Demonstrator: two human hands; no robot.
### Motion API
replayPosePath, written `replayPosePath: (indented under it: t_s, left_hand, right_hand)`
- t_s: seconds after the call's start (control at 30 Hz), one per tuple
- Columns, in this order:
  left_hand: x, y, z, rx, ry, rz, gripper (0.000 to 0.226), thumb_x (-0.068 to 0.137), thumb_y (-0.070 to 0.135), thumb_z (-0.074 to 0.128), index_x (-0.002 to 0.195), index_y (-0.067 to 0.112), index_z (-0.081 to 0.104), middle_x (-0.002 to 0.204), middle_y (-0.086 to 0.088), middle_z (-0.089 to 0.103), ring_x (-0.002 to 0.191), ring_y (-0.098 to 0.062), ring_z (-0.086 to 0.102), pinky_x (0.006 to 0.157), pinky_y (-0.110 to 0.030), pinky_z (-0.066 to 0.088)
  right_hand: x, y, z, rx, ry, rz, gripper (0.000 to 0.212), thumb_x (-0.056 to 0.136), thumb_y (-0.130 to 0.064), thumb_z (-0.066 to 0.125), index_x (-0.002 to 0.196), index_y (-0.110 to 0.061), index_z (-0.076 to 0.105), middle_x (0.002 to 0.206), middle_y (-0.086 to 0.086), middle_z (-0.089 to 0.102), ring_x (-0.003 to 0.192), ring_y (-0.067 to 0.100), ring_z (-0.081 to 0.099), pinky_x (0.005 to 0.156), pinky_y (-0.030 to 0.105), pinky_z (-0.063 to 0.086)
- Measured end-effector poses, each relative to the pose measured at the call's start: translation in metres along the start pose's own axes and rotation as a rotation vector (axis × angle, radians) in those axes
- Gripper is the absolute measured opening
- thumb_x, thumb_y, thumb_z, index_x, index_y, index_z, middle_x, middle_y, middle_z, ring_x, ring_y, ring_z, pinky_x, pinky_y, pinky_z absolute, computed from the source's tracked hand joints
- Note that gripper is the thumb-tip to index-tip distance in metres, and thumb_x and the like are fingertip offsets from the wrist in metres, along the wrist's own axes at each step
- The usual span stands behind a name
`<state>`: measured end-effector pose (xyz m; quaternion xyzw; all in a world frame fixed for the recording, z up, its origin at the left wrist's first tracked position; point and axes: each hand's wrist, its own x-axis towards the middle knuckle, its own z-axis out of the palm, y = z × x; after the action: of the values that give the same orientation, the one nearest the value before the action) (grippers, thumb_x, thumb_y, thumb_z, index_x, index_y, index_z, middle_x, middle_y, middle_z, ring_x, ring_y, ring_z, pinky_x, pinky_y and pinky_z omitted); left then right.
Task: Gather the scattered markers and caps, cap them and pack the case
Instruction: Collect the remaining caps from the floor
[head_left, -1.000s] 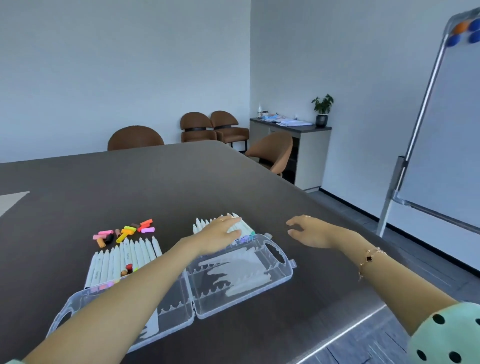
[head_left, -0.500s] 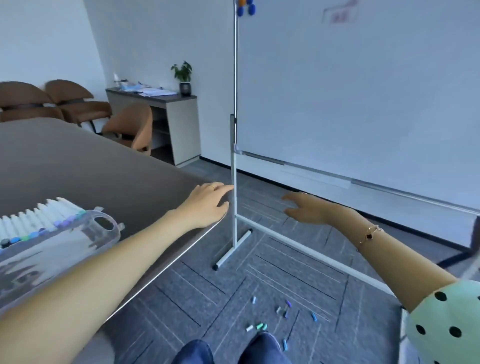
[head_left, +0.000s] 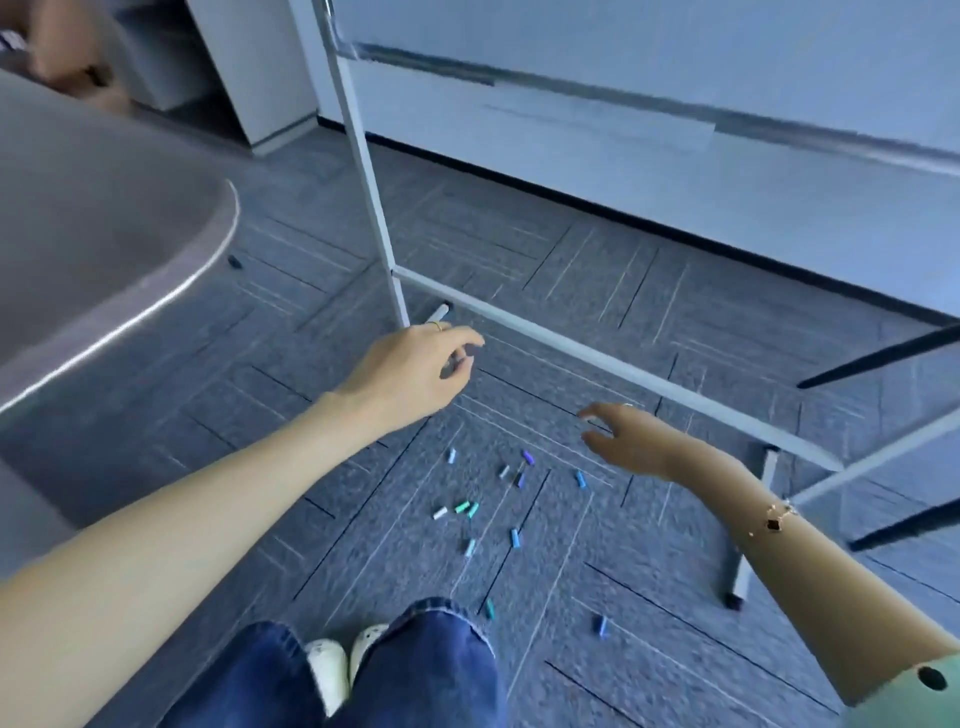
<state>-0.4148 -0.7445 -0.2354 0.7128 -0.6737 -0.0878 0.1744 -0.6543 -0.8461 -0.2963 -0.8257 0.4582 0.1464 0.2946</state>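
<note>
The view has been swung from the worktop down to the floor, where scattered caps are seen below both hands' loosely spread, empty fingers; gathering there is judged next.

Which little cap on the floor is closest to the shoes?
The teal cap, lying just right of the jeans above the white shoes. The other caps sit farther up the carpet.

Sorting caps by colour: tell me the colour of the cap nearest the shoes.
Teal cap, on the carpet right of the shoes; head view.
</note>
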Motion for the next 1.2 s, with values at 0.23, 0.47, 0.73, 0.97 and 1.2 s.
replayPosePath:
  t_s: [0.23, 0.47, 0.73, 0.97, 1.2]
  left_hand:
    - [0.028, -0.074, 0.149, -0.034, -0.24, -0.1, 0.038, 0.092, 0.031, 0.057, 0.13, 0.032, 0.051, 0.105, 0.011, 0.06, 0.075, -0.013, 0.062, 0.062, -0.031, 0.053]
    - [0.023, -0.138, 0.283, -0.048, -0.41, -0.176, 0.041, 0.09, 0.033, 0.06, 0.13, 0.032, 0.05, 0.106, 0.007, 0.061, 0.07, -0.015, 0.062, 0.065, -0.037, 0.056]
    - [0.002, -0.195, 0.385, -0.029, -0.583, -0.258, 0.048, 0.09, 0.029, 0.061, 0.135, 0.028, 0.045, 0.116, 0.0, 0.059, 0.078, -0.014, 0.06, 0.073, -0.037, 0.056]
    - [-0.019, -0.216, 0.428, 0.056, -0.687, -0.274, 0.05, 0.091, 0.038, 0.056, 0.138, 0.029, 0.039, 0.122, 0.003, 0.058, 0.076, -0.01, 0.059, 0.062, -0.026, 0.053]
    - [-0.032, -0.22, 0.434, 0.062, -0.703, -0.285, 0.046, 0.093, 0.034, 0.055, 0.136, 0.025, 0.042, 0.124, 0.003, 0.057, 0.057, 0.001, 0.046, 0.043, -0.014, 0.032]
  right_hand:
    - [0.098, 0.057, 0.102, 0.223, -0.085, 0.045, 0.04, 0.099, -0.026, 0.045, 0.135, -0.009, 0.046, 0.142, 0.008, 0.047, 0.127, 0.023, 0.048, 0.11, 0.038, 0.035]
    - [0.185, 0.084, 0.211, 0.278, -0.217, 0.099, 0.035, 0.097, -0.026, 0.05, 0.126, -0.006, 0.052, 0.131, 0.011, 0.056, 0.12, 0.023, 0.054, 0.105, 0.036, 0.041]
    - [0.23, 0.085, 0.353, 0.201, -0.399, 0.08, 0.039, 0.088, -0.025, 0.064, 0.12, -0.004, 0.054, 0.119, 0.011, 0.061, 0.109, 0.024, 0.059, 0.096, 0.026, 0.047]
    - [0.237, 0.083, 0.414, -0.011, -0.527, -0.021, 0.056, 0.078, -0.034, 0.073, 0.121, -0.007, 0.049, 0.109, 0.007, 0.062, 0.101, 0.023, 0.061, 0.09, 0.032, 0.053]
    - [0.229, 0.071, 0.425, -0.279, -0.471, -0.189, 0.077, 0.077, -0.041, 0.069, 0.136, -0.007, 0.033, 0.081, 0.003, 0.053, 0.074, 0.017, 0.056, 0.076, 0.031, 0.056]
